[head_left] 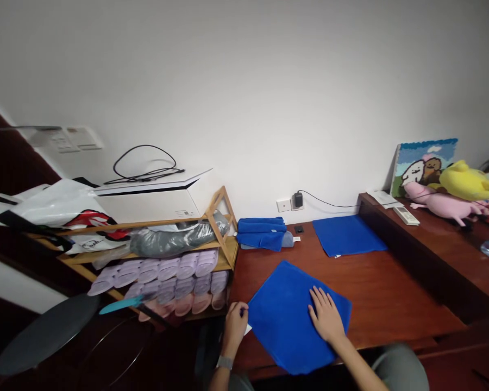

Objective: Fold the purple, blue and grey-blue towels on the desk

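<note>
A blue cloth (287, 320) lies spread on the brown wooden desk (407, 304), turned so that one corner points to the wall. My left hand (235, 326) pinches its left corner, where a white tag pokes out below the fingers. On the right part of the cloth, my right hand (325, 317) rests flat with the fingers spread. Farther back, a second blue cloth (346, 234) lies flat. Several rolled or folded cloths (263, 232), blue with a grey one among them, sit against the wall beside the rack.
At left stands a wooden rack (224, 228) with lilac slippers (187, 265), a white box (158, 203) and bags. A raised shelf on the right holds a remote control (406, 215), plush toys (444, 206) and a picture (426, 163). A black plug (298, 199) sits in the wall socket.
</note>
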{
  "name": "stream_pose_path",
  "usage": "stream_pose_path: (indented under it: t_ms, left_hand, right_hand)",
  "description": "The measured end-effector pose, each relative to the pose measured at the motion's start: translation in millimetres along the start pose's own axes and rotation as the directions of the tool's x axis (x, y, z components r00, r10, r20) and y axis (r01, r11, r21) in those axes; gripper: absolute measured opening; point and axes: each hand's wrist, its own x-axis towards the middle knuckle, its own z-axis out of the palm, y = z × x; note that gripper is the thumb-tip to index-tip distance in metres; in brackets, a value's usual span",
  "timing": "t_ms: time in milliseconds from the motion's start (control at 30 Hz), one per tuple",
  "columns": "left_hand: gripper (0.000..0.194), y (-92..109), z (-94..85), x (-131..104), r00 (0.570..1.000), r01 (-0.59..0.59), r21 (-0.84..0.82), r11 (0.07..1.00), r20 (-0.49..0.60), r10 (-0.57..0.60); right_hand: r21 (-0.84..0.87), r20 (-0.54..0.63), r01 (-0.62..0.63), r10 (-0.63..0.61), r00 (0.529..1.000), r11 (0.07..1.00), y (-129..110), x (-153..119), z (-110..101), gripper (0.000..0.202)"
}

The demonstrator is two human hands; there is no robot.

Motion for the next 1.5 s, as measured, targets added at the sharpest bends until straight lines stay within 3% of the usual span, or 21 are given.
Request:
stream_pose_path:
  t_ms: [133, 200, 333, 400, 500, 567, 700, 800, 833, 867, 933, 1000, 1067, 1167, 1233, 1300, 1333, 1367, 1400, 1433, 1500]
  left_hand:
    - [0.024, 0, -2.3, -26, 0.994, -0.076, 0.245, 0.966, 0.096, 0.054]
    - [0.023, 3, -3.8, -40, 0.987, -0.148, 0.400, 0.905, 0.124, 0.106]
    - [0.030, 33, 9.5, -40, 0.953, -0.303, 0.361, 0.882, 0.121, 0.278]
    - [0.037, 56, 26.3, -23, 0.913, -0.403, 0.264, 0.876, 0.186, 0.364]
    - [0.045, 80, 55.5, 10, 0.822, -0.542, 0.213, 0.813, 0.334, 0.461]
    - [0.049, 79, 70.7, 24, 0.799, -0.562, 0.238, 0.792, 0.405, 0.445]
    - [0.056, 46, 84.6, 17, 0.855, -0.484, 0.324, 0.813, 0.374, 0.359]
    - [0.058, 27, 87.5, 0, 0.868, -0.478, 0.345, 0.808, 0.328, 0.374]
    - [0.058, 25, 88.1, -4, 0.869, -0.477, 0.350, 0.806, 0.327, 0.372]
    - [0.059, 25, 88.6, -6, 0.869, -0.475, 0.354, 0.806, 0.332, 0.366]
    - [0.061, 27, 89.8, -4, 0.873, -0.463, 0.364, 0.808, 0.345, 0.345]
    - [0.062, 29, 91.6, 0, 0.883, -0.441, 0.374, 0.816, 0.340, 0.322]
    - [0.064, 26, 94.0, 3, 0.901, -0.409, 0.371, 0.834, 0.309, 0.305]
    - [0.065, 24, 99.9, 6, 0.936, -0.335, 0.317, 0.887, 0.221, 0.275]
    - [0.065, 35, 107.9, 9, 0.958, -0.270, 0.191, 0.944, 0.150, 0.244]
    - [0.057, 62, 123.0, 15, 0.972, -0.184, -0.101, 0.978, 0.131, 0.197]
    - [0.050, 82, 134.0, 20, 0.976, -0.084, -0.328, 0.941, 0.162, 0.144]
    - [0.042, 104, 147.3, 24, 0.971, 0.039, -0.546, 0.837, 0.220, 0.098]
    - [0.034, 126, 162.6, 29, 0.948, 0.215, -0.733, 0.646, 0.316, 0.042]
    - [0.028, 148, 179.3, 33, 0.906, 0.400, -0.833, 0.383, 0.423, -0.027]
    - [0.026, 184, 212.0, 41, 0.862, 0.506, -0.844, 0.180, 0.501, -0.074]
  right_hand:
    - [0.057, 0.201, 0.219, -0.226, 0.953, 0.974, 16, 58, -42, 0.062]
    - [0.051, 0.188, 0.239, -0.245, 0.951, 0.970, 24, 71, -49, 0.062]
    - [-0.035, -0.020, -0.002, 0.001, 1.000, 0.999, 38, 57, -28, 0.064]
    - [-0.071, -0.027, -0.107, 0.105, 0.994, 0.992, 44, 46, -15, 0.066]
    - [-0.099, 0.036, -0.097, 0.101, 0.994, 0.990, 53, 43, -13, 0.069]
    - [-0.097, 0.079, -0.043, 0.051, 0.996, 0.994, 60, 52, -21, 0.069]
    - [-0.034, 0.150, 0.031, -0.025, 0.988, 0.999, 73, 77, -37, 0.068]
    - [0.232, 0.093, -0.034, 0.012, 0.996, 0.972, 71, 96, -34, 0.067]
    - [0.410, 0.046, -0.076, 0.063, 0.997, 0.909, 68, 102, -31, 0.066]
    - [0.619, 0.011, -0.115, 0.138, 0.990, 0.777, 65, 108, -27, 0.063]
    - [0.950, 0.060, -0.153, 0.325, 0.944, 0.270, 60, 118, -19, 0.050]
    - [0.970, 0.210, -0.135, 0.417, 0.885, -0.203, 60, 124, -15, 0.033]
    - [0.902, 0.307, -0.114, 0.432, 0.848, -0.417, 65, 125, -14, 0.022]
    - [0.815, 0.356, -0.062, 0.414, 0.838, -0.577, 76, 121, -13, 0.023]
    - [0.741, 0.385, -0.030, 0.388, 0.837, -0.671, 79, 119, -12, 0.026]
    - [0.712, 0.395, -0.025, 0.371, 0.841, -0.702, 80, 118, -11, 0.029]
    - [0.706, 0.398, -0.026, 0.366, 0.841, -0.708, 79, 118, -11, 0.029]
    - [0.703, 0.399, -0.027, 0.362, 0.842, -0.711, 79, 118, -12, 0.030]
    - [0.702, 0.399, -0.028, 0.360, 0.843, -0.712, 78, 119, -12, 0.030]
    - [0.701, 0.399, -0.029, 0.359, 0.844, -0.712, 78, 119, -13, 0.030]
    - [0.700, 0.402, -0.031, 0.358, 0.843, -0.714, 77, 120, -13, 0.030]
